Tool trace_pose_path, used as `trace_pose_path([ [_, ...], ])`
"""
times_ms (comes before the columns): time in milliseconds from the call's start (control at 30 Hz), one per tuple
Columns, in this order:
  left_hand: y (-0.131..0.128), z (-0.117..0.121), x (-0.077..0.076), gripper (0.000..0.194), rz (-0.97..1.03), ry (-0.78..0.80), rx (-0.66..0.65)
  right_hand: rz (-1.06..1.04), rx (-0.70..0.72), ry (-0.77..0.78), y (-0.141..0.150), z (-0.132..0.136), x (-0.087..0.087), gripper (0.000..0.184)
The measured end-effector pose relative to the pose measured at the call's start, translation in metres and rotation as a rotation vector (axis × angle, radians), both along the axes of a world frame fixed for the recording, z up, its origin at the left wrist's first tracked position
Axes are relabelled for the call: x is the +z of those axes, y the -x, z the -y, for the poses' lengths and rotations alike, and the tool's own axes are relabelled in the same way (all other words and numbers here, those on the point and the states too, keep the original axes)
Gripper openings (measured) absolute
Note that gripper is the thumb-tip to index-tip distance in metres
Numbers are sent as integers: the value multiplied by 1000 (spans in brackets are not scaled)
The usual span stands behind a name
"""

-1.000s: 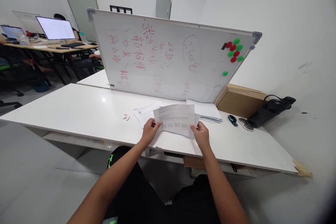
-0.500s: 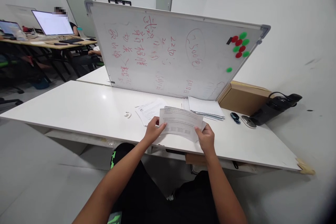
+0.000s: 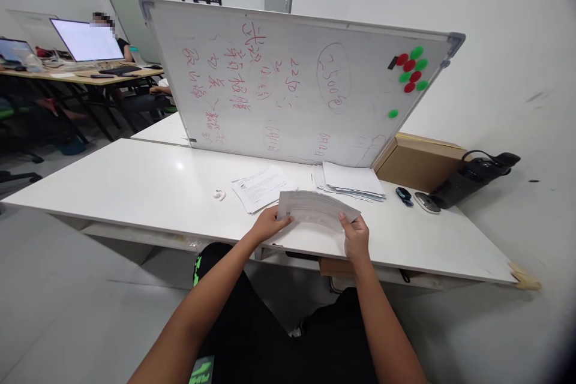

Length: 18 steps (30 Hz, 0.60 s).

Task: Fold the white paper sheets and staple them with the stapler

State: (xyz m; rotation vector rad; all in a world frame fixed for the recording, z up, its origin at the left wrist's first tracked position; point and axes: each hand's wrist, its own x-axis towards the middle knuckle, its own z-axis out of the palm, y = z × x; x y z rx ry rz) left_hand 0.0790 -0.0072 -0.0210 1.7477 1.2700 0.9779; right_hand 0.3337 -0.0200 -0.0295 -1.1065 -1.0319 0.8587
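Both hands hold printed paper sheets (image 3: pixel 315 209) in front of me, just above the near edge of the white desk (image 3: pixel 148 186). My left hand (image 3: pixel 269 225) grips their left end, thumb on the near face. At the right end my right hand (image 3: pixel 357 235) pinches them, thumb in front and fingers behind. The sheets bow between the hands; how many there are I cannot tell. Beyond my left hand lie loose printed pages (image 3: pixel 261 187), partly overlapped by the held sheets. Behind my right hand rests a stack of papers (image 3: pixel 353 179).
A whiteboard (image 3: pixel 270 84) with red writing and round magnets stands on the desk's back. To the right are a cardboard box (image 3: pixel 416 162), a black bottle (image 3: pixel 472 180), a mouse (image 3: pixel 426 202) and a small dark object (image 3: pixel 404 196). A white curled item (image 3: pixel 219 195) lies left. A person sits far left.
The held sheets have tipped and bowed more, so their printed face looks narrower. Both hands still grip the ends; the left has shifted slightly right, uncovering more of the loose pages.
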Motion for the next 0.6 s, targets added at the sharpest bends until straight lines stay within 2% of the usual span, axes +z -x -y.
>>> trace_pose_path([
  [167, 2, -3, -3, 37, -10, 7, -18, 75, 179, 174, -9, 3, -2, 51],
  [267, 2, -5, -7, 37, -51, 26, -8, 190, 222, 250, -11, 7, 2, 48],
  [333, 2, -6, -9, 37, -60, 34, 0, 231, 208, 285, -9, 8, 3, 45],
  [433, 2, -6, -9, 37, -40, 27, 13, 177, 101, 281, -2, 7, -1, 45],
  [600, 1, -2, -1, 42, -8, 80, -6, 73, 28, 269, 3, -1, -15, 51],
])
